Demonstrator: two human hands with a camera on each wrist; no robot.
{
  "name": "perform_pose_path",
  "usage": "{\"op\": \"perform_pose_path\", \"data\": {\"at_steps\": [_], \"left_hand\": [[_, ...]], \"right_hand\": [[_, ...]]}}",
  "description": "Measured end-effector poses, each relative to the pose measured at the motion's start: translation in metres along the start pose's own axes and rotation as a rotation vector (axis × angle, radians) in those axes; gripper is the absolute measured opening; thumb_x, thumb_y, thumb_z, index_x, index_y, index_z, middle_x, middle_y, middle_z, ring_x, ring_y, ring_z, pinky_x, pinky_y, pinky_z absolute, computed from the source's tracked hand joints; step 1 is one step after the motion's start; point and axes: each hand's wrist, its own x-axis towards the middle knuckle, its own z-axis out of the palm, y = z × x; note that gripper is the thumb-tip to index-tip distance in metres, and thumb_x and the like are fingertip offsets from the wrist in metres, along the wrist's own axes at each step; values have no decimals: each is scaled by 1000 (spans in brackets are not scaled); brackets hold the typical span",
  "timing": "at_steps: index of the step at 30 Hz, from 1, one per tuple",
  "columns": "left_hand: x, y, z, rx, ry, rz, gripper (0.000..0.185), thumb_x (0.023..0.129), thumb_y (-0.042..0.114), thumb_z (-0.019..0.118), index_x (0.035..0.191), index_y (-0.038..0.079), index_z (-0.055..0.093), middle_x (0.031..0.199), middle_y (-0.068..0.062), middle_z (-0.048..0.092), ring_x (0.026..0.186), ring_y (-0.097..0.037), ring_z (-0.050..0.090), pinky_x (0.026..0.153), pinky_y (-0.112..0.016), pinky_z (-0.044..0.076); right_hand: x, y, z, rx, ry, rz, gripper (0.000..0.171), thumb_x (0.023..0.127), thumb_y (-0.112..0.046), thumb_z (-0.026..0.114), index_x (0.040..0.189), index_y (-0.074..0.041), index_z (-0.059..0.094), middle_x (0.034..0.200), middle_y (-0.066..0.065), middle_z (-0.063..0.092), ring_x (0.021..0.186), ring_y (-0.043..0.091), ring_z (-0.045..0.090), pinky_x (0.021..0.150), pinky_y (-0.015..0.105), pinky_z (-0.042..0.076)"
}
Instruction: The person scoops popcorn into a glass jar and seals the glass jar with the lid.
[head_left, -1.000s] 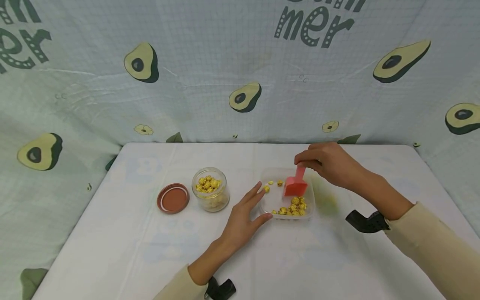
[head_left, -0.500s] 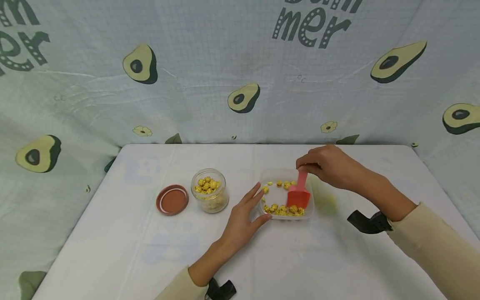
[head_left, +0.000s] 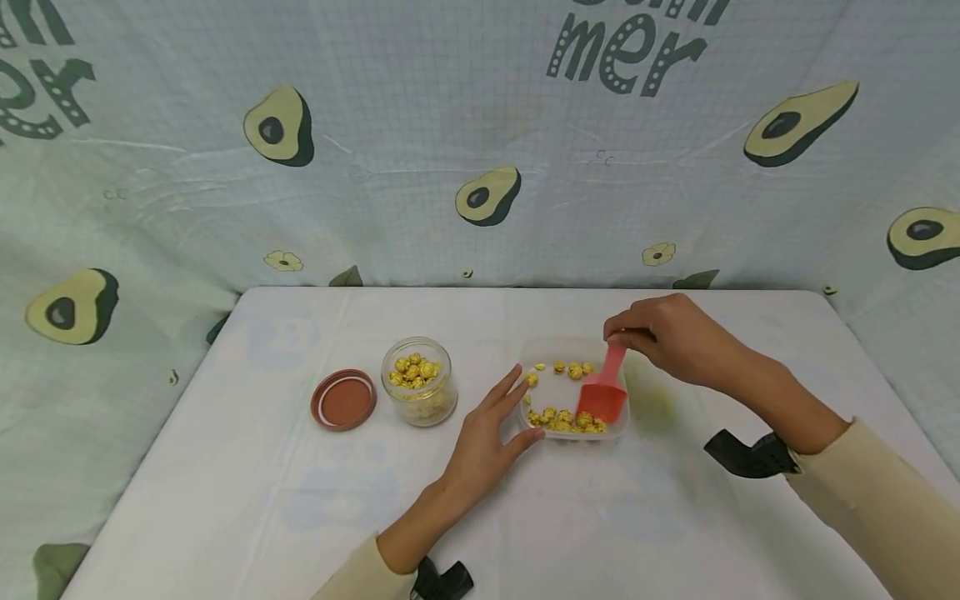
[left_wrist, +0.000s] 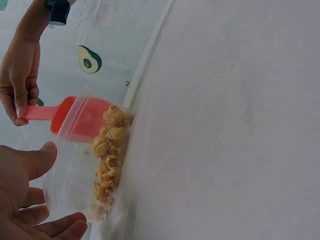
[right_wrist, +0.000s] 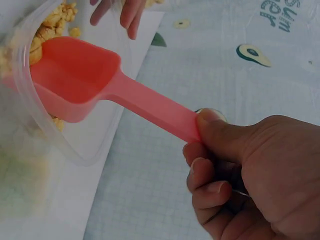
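Note:
My right hand [head_left: 678, 340] pinches the handle end of a pink-red plastic scoop [right_wrist: 75, 75] between thumb and fingers. The scoop slants down into a clear plastic container [head_left: 553, 437], its blade in the front right part. Pieces of yellow popcorn [head_left: 558, 419] lie along the container's front side, against the blade's front edge. A few more pieces [head_left: 575, 371] lie at the back and left. My left hand [head_left: 483, 446] rests at the container's left side, fingers extended and thumb at the front left corner. In the left wrist view, popcorn [left_wrist: 107, 170] shows through the clear wall.
Left of the container stands an open glass jar [head_left: 423, 406] with popcorn inside. A reddish-brown round lid [head_left: 343, 400] lies left of the jar. The white-covered table [head_left: 225, 483] meets a hanging cloth [head_left: 390, 125] printed with avocados at its back edge.
The scoop has shifted right and toward the front inside the container, with my right hand following. Popcorn has spread leftward along the front side. My left hand stays in place.

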Motion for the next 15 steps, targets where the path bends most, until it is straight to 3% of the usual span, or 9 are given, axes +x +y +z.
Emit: {"op": "perform_pose_path", "data": {"at_steps": [4,7,15], "left_hand": [[0,0,0,3,3,2,66,84,19,74,139,-3,46,153,-8,32,137,-19,32,107,-38,35],[0,0,1,2,3,4,66,84,19,74,139,-3,46,153,-8,32,137,-20,32,107,-38,35],[1,1,0,0,5,2,66,83,18,75,139,-3,46,152,-9,32,137,-20,32,107,-38,36]], "right_hand": [[-6,-1,-1,5,-48,134,9,88,-7,68,95,-9,74,77,-6,65,66,9,54,59,28,48],[-16,-2,0,12,-39,260,9,89,-9,67,95,-6,73,69,-7,62,61,11,53,54,29,46],[-49,-8,23,93,130,450,16,92,-19,66,97,-5,72,63,-7,60,56,12,55,46,27,42]]}}
